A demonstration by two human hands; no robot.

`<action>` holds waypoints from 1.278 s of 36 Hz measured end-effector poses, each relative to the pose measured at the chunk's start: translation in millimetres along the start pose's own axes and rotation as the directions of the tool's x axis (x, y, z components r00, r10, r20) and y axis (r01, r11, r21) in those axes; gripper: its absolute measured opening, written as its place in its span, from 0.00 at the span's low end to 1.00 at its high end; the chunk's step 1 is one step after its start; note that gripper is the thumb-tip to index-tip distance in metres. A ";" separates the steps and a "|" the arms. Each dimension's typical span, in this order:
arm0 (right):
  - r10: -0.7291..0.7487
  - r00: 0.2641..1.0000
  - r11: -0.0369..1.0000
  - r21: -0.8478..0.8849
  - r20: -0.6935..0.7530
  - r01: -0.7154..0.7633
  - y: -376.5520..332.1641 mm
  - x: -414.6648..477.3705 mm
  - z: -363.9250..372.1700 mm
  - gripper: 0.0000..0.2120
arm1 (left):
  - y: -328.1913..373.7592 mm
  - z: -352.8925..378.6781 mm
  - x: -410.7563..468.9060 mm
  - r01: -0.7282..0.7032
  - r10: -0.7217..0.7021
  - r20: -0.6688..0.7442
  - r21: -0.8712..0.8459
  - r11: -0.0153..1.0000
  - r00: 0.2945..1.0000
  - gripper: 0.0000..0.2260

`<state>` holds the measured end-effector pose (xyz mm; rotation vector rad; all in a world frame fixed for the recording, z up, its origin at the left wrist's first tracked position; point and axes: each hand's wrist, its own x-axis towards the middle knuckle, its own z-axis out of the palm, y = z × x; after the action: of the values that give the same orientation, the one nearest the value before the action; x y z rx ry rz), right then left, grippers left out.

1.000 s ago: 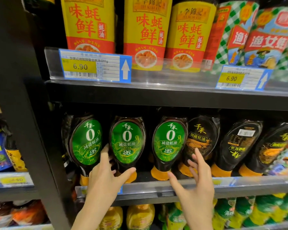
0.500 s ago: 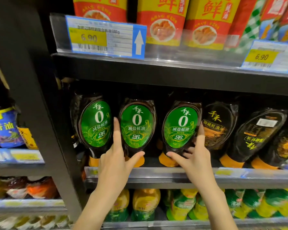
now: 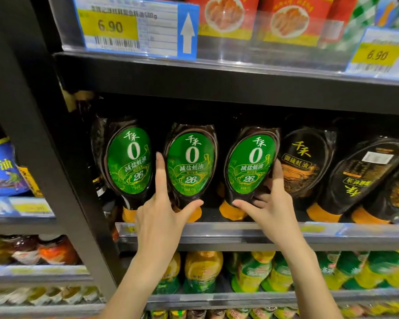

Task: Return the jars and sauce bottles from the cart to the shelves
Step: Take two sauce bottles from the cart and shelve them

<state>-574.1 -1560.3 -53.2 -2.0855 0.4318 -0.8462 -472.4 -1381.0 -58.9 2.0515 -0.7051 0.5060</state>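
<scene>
Bottles (image 3: 129,162), three green-labelled: left grip (image 3: 161,210) pinches middle bottle (image 3: 190,164), right grip (image 3: 272,203) seemingly clasps third bottle (image 3: 251,162).

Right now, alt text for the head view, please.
Two hands hold cap-down, green-label sauce bottles on a shop shelf: the left hand pinches the middle bottle between forefinger and thumb, the right hand grips the third bottle. Black-label bottles lean alongside.

Two 6.90 price tags (image 3: 134,26)
</scene>
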 end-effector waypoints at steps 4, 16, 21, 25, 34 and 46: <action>-0.007 0.998 1.000 -0.004 -0.060 0.006 0.2 -4.1 4.4 0.52 | -1.1 0.8 -1.0 0.000 0.000 0.002 0.021 1.000 1.000 0.50; 0.005 0.995 0.998 -0.067 -0.103 -0.012 0.2 -9.3 12.3 0.53 | -2.5 3.2 -3.3 -0.032 0.035 -0.027 0.104 0.994 0.999 0.49; 0.011 0.998 0.999 -0.051 -0.058 -0.014 -2.7 -10.0 7.3 0.53 | -2.2 2.0 -2.6 -0.006 0.009 -0.015 0.156 0.988 1.000 0.48; 0.020 0.999 0.996 -0.090 -0.044 -0.024 -9.1 -12.1 5.0 0.52 | 0.7 -2.0 -3.7 0.020 -0.035 0.074 0.188 0.982 0.997 0.50; -0.007 1.000 0.963 -0.269 -0.010 0.004 -27.5 -56.8 -11.1 0.45 | 5.6 -41.9 -38.8 -0.057 0.020 0.213 0.168 0.984 0.977 0.40; -0.048 0.977 0.947 -0.302 0.206 0.111 -57.7 -156.6 27.2 0.36 | -14.2 -117.6 -141.4 -0.024 -0.068 0.354 0.249 0.968 0.933 0.30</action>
<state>-666.6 -1422.2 -84.1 -2.4684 0.3960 -0.6395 -580.0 -1234.3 -88.7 2.4218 -0.8671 0.2108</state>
